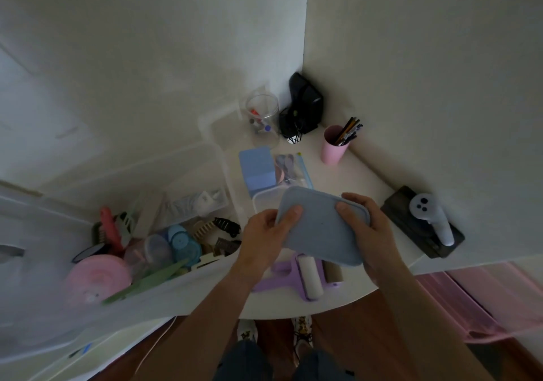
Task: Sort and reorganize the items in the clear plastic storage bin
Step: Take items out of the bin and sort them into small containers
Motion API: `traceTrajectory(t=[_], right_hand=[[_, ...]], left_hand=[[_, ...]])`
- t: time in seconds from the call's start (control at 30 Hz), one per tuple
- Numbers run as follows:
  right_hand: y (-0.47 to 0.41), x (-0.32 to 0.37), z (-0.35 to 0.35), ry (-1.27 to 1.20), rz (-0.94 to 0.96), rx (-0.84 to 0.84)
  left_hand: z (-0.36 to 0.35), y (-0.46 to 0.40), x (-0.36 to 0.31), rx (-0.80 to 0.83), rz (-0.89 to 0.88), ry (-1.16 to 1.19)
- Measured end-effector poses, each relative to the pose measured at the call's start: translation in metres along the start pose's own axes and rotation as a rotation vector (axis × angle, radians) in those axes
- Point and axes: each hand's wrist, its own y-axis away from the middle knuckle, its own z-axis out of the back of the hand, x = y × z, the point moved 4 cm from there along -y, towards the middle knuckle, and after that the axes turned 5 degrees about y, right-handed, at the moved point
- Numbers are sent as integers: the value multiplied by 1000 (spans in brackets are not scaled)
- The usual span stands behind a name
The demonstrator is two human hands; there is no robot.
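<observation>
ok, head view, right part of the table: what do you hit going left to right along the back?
Blue box → glass jar → black device → pink cup → white handheld gadget on a dark tray.

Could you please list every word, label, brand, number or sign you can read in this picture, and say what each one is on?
None can be read.
The blue lid that the left hand and right hand grip shows no print.
The clear plastic storage bin has a small blue mark low on its front, too blurred to read.
The pink cup looks plain.
</observation>
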Motion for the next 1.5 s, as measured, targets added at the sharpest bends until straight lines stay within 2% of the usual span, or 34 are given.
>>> traceTrajectory(t=[0.13,0.27,0.5,0.6,0.67,0.7,0.8,0.93,1.03,1.17,1.27,1.33,1.4,1.47,1.5], right_hand=[[2,-6,-7,64,-165,-122],[-1,-1,-5,234,-103,-207],[2,9,-3,106,-20,-222],[3,11,-4,160,39,-244],[5,14,-8,184,92,-230],[7,15,-11,193,131,-220],[16,27,-17,190,285,-212],[25,39,-23,130,419,-158],[22,40,-25,91,428,-132],[14,45,-24,117,442,-179],[7,49,-27,135,412,-175],[-3,46,-31,169,318,-165],[-14,38,-35,254,145,-84],[-21,30,-39,277,17,109],[-19,34,-40,268,18,224]], left_hand=[[-6,5,5,-38,10,52],[-9,9,6,17,6,46],[3,8,4,86,-14,126],[1,9,5,172,141,245],[-1,9,-5,74,248,306],[-2,10,-12,-6,226,279],[3,17,-37,-223,-36,161],[11,25,-48,-281,-275,245],[9,28,-47,-292,-310,200],[12,23,-40,-306,-229,178],[14,18,-42,-202,-163,83],[16,10,-41,-155,-53,-32],[20,-4,-39,-166,97,-138],[25,-18,-37,-160,300,-132],[28,-24,-37,-133,394,-70]])
